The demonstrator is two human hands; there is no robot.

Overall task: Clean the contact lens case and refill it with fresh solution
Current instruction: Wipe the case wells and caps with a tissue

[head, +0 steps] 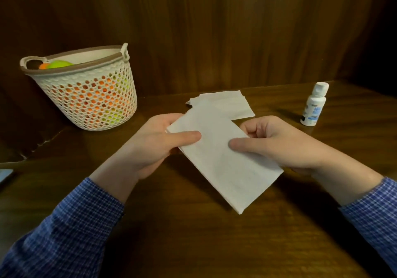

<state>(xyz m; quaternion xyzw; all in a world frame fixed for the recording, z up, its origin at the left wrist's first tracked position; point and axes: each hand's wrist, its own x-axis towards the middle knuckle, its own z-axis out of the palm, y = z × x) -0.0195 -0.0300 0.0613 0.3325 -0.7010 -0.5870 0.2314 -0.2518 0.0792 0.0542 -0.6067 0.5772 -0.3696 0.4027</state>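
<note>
Both hands, left hand [154, 140] and right hand [277, 142], pinch a folded tissue [223, 159] above the table [193, 245]. Pulled apart unevenly, it could tear. No lens case shows.

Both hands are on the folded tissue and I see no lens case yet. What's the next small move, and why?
Probably lay the folded tissue flat on the table in front of you. The left hand and right hand both pinch it in mid-air, so neither is free for the capped solution bottle standing at the right. No lens case shows in this view, so a clean pad seems the sensible preparation.
</note>
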